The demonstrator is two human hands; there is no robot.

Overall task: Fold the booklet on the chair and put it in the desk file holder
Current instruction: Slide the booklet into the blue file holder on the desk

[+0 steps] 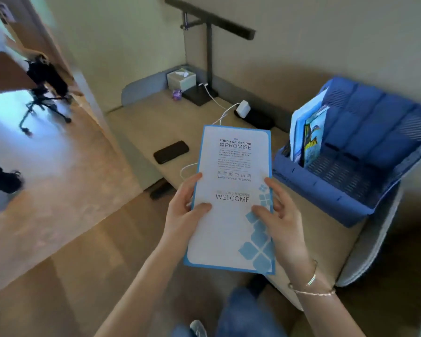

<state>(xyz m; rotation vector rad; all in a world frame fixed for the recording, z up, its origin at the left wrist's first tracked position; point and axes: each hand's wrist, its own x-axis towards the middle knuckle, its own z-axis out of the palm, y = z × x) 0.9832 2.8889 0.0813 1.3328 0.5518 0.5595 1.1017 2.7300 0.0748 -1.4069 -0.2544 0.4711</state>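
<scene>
Booklet (231,200): we are finding it closed flat, cover up, raised over the desk's (141,132) near edge. We are noting the left hand (184,210) pinching its left margin, thumb on the cover, and the right hand (281,215) gripping the right margin likewise. The file holder (350,205) is sitting at the desk's right end, already carrying papers. We are judging folding done, filing outstanding.

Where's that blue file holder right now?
The file holder sits on the desk at the right of the head view, just right of the booklet held in both hands.
</scene>
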